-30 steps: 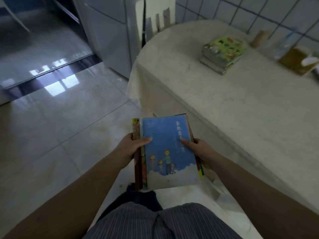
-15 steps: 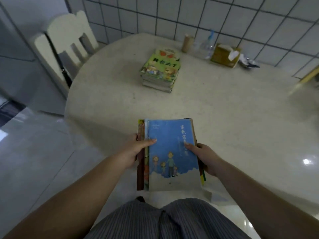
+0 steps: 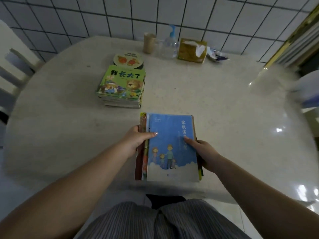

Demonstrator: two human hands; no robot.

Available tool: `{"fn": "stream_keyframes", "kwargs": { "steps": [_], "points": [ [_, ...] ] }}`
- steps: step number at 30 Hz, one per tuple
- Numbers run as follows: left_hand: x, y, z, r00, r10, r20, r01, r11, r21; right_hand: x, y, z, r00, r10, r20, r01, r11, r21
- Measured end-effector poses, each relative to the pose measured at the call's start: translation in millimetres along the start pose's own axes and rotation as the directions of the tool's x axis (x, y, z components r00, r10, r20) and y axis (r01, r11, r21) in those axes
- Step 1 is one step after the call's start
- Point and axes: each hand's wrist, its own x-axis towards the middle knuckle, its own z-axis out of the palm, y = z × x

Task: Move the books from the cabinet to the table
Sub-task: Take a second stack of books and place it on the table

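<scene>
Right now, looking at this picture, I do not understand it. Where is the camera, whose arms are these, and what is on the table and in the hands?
No machine here: a person wears the camera on the head, so it looks down at their own arms. The left hand and right hand grip the two sides of a stack of books with a blue cover on top, held over the near part of the pale round table. Farther back lies another pile of books, its top cover green. By the tiled wall stand a cup, a pump bottle and a tissue box.

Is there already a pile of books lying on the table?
Yes, a pile topped by a green picture book lies on the table, beyond the blue-covered stack held by the left hand and right hand.
</scene>
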Motion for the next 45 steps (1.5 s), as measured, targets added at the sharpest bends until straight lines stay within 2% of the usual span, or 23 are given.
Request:
{"fn": "stream_keyframes", "kwargs": {
  "steps": [7,11,17,27,32,35,38,41,45],
  "points": [
    [69.0,49.2,28.8,0.995,0.012,-0.102,-0.007,0.999,0.047,62.9,-47.5,-28.9,1.000,-0.004,-0.009,0.005,0.999,0.032],
    [113.6,78.9,38.5,0.993,0.015,-0.114,-0.008,0.998,0.062,106.9,-81.1,-38.7,0.999,-0.041,-0.030,0.041,0.999,0.006],
    [166.6,116.5,45.1,0.976,0.029,-0.214,0.000,0.991,0.133,153.6,-116.8,-39.8,0.997,-0.053,-0.053,0.052,0.998,-0.030],
    [222.4,148.9,45.5,0.981,-0.009,-0.195,0.053,0.973,0.225,212.0,-156.4,-36.1,0.979,-0.158,-0.131,0.110,0.943,-0.314],
    [237.7,144.5,41.4,0.976,0.010,-0.217,0.056,0.954,0.296,221.9,-158.6,-39.9,0.971,-0.204,-0.124,0.089,0.793,-0.603],
    [243.7,143.5,41.9,0.977,-0.005,-0.213,0.075,0.944,0.323,226.9,-158.5,-45.4,0.969,-0.204,-0.142,0.047,0.712,-0.701],
    [246.3,143.7,41.3,0.975,-0.018,-0.220,0.095,0.934,0.344,230.2,-160.2,-47.8,0.970,-0.194,-0.150,0.024,0.682,-0.731],
    [247.6,142.8,38.5,0.973,-0.030,-0.228,0.112,0.927,0.357,231.2,-160.3,-47.0,0.972,-0.176,-0.155,0.014,0.705,-0.709],
    [238.9,144.4,43.2,0.983,-0.006,-0.185,0.065,0.946,0.317,228.2,-160.0,-45.8,0.970,-0.177,-0.167,0.021,0.742,-0.670]
  ]
}}
